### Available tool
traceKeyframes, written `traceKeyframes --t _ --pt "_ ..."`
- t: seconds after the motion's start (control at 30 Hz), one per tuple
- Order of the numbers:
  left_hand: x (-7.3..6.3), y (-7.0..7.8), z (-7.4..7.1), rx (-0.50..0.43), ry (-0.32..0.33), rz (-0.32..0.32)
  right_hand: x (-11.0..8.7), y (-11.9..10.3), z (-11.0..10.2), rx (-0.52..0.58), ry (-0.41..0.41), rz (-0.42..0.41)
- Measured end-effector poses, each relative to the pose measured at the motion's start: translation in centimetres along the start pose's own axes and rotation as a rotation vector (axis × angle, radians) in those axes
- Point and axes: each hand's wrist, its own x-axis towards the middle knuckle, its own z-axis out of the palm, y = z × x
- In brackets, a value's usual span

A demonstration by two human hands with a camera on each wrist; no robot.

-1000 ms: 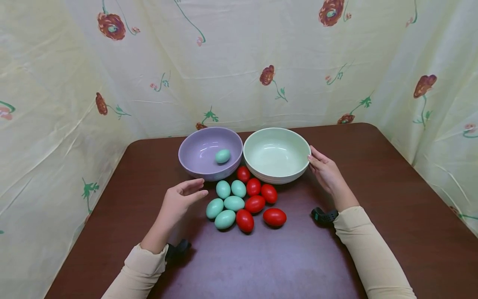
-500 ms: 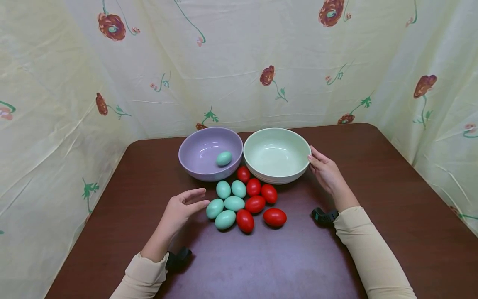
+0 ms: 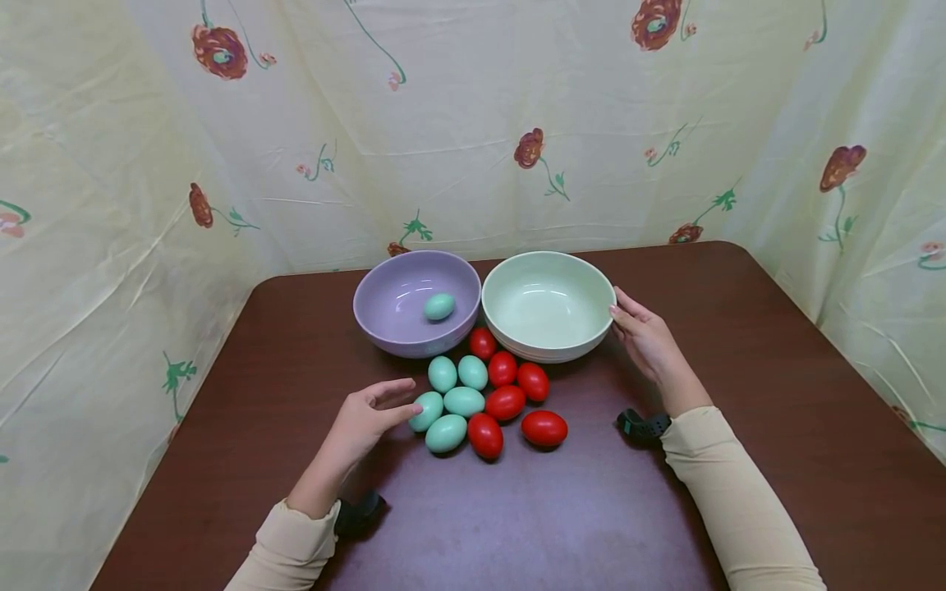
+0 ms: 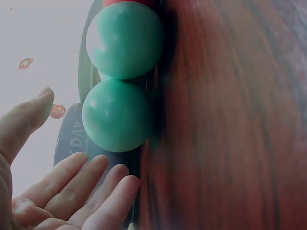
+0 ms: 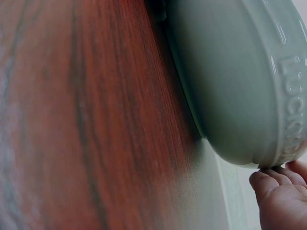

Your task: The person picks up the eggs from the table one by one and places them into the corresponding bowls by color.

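Note:
In the head view my left hand [image 3: 369,419] reaches in from the left beside the group of mint green eggs [image 3: 464,402]. Its thumb tip overlaps the leftmost green egg [image 3: 425,412]. The left wrist view shows the thumb spread from the extended fingers [image 4: 103,191], with a green egg [image 4: 117,115] just beyond them and nothing in the palm. My right hand [image 3: 650,349] holds the right side of the pale green bowl [image 3: 547,349], thumb at the rim. Its fingertips meet the bowl's side in the right wrist view. Several red eggs [image 3: 505,404] lie right of the green ones.
A purple bowl [image 3: 392,320] stands left of the pale green one, with one green egg [image 3: 439,307] inside. Both bowls sit near the far edge of the dark brown table [image 3: 739,328]. A flowered curtain [image 3: 458,123] hangs behind it.
My left hand has come down and right, from near the purple bowl to the leftmost green egg. The egg in the purple bowl has rocked slightly. My right hand stays at the pale green bowl.

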Motion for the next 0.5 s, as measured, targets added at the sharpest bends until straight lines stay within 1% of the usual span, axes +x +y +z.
traceKeyframes --t 0.17,0.27,0.5 --pt "0.11 -0.12 0.13 0.020 -0.021 -0.005 0.03 -0.05 -0.04 0.000 0.002 -0.001" --pt "0.16 -0.22 0.25 0.034 -0.031 0.015 0.03 -0.09 -0.14 -0.004 0.002 -0.001" --pt "0.12 -0.46 0.50 0.034 -0.031 0.021 -0.07 -0.05 -0.13 0.013 -0.002 0.008"
